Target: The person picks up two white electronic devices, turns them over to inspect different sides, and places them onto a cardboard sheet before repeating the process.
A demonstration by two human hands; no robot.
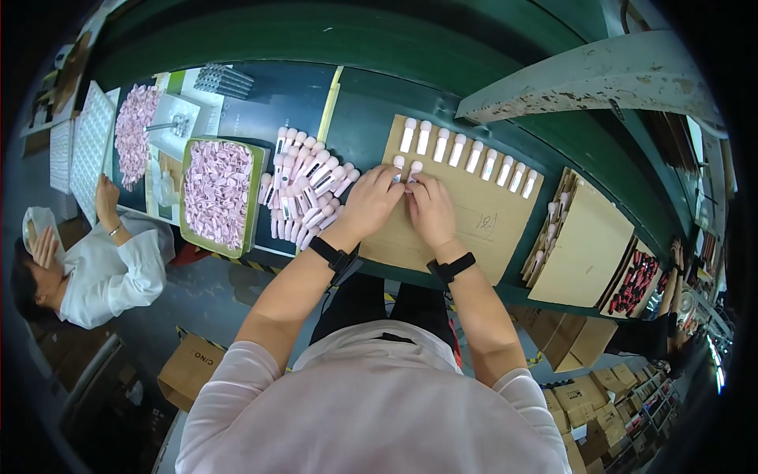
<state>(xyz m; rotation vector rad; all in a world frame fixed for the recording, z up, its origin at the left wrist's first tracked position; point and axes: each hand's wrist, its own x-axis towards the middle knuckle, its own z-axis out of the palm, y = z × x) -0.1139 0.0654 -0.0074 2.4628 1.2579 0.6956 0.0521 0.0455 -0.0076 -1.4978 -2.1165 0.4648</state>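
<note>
Tubes, two, white-bodied with pale pink caps, lying side by side on a cardboard sheet [466, 217] atop the table [359, 110]; caps point away from the person. Left tube [399, 162]: left hand [379, 196], grip narrow, holding the lower end, cap beyond the fingertips. Right tube [416, 167]: right hand [430, 205], grip narrow, fingertips pinching the lower end, cap likewise clear. Beyond: slanting row of similar tubes [474, 156], same sheet. Left of the hands: loose tube pile [304, 193].
</note>
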